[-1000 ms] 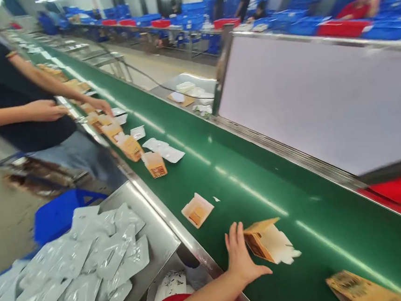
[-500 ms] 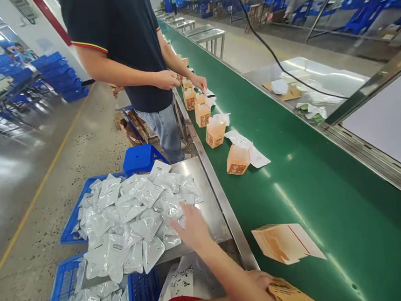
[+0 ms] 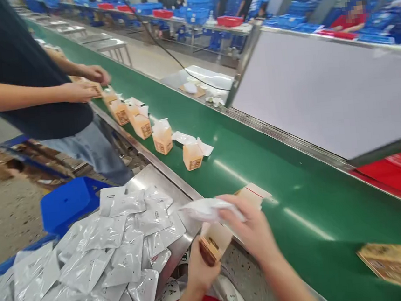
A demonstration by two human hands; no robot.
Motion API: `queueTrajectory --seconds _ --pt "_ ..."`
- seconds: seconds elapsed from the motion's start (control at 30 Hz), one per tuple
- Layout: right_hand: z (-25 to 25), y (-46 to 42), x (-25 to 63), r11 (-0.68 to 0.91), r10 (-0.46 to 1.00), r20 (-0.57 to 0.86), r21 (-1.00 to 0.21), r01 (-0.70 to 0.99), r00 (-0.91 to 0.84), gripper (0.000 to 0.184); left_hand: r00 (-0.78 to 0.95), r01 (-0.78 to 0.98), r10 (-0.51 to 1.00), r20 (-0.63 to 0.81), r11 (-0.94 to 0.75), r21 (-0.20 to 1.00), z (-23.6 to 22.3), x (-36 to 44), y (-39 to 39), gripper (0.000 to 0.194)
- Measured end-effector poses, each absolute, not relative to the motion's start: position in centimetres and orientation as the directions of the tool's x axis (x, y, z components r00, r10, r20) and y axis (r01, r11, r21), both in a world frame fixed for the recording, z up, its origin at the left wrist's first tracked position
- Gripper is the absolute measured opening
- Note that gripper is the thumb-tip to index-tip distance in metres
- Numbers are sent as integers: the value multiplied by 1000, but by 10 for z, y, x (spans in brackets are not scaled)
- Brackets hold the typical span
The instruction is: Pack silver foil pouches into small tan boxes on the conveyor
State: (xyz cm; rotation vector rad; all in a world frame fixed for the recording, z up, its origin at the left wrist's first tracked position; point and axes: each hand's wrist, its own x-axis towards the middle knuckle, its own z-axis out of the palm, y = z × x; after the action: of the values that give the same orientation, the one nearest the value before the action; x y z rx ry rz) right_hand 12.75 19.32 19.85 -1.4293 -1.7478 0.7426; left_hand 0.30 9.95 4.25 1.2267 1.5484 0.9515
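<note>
Low in front of me, my left hand [image 3: 203, 267] is closed around a small brown carton [image 3: 213, 243] whose top stands open. Just above that carton, my right hand [image 3: 251, 223] pinches a white pouch [image 3: 206, 211], somewhat blurred and tilted over the opening. A pile of silvery-white sealed pouches [image 3: 87, 263] covers the metal side table [image 3: 176, 190] to the left. Partly behind my right hand lies another carton [image 3: 256, 192] on the green conveyor belt [image 3: 286, 208].
Several open cartons [image 3: 162, 137] with white pieces at their tops stand along the belt. A co-worker [image 3: 51, 98] reaches over the belt at the left. A flattened carton [image 3: 400, 264] lies at right. A blue stool [image 3: 68, 204] stands beyond the pouches.
My right hand has left the pile and come back right with a pouch. My left hand has brought its carton left and upright. The view has swung right.
</note>
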Motion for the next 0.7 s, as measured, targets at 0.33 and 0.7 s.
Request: queueTrajectory --seconds 0.33,0.7 --pt "187 93 241 108 938 342 -437 893 54 22 197 515 919 342 -394 761 74 62 136 73" --pt "155 33 350 -273 877 -479 -573 773 -45 49 753 297 620 222 -621 725 80 170 94 80"
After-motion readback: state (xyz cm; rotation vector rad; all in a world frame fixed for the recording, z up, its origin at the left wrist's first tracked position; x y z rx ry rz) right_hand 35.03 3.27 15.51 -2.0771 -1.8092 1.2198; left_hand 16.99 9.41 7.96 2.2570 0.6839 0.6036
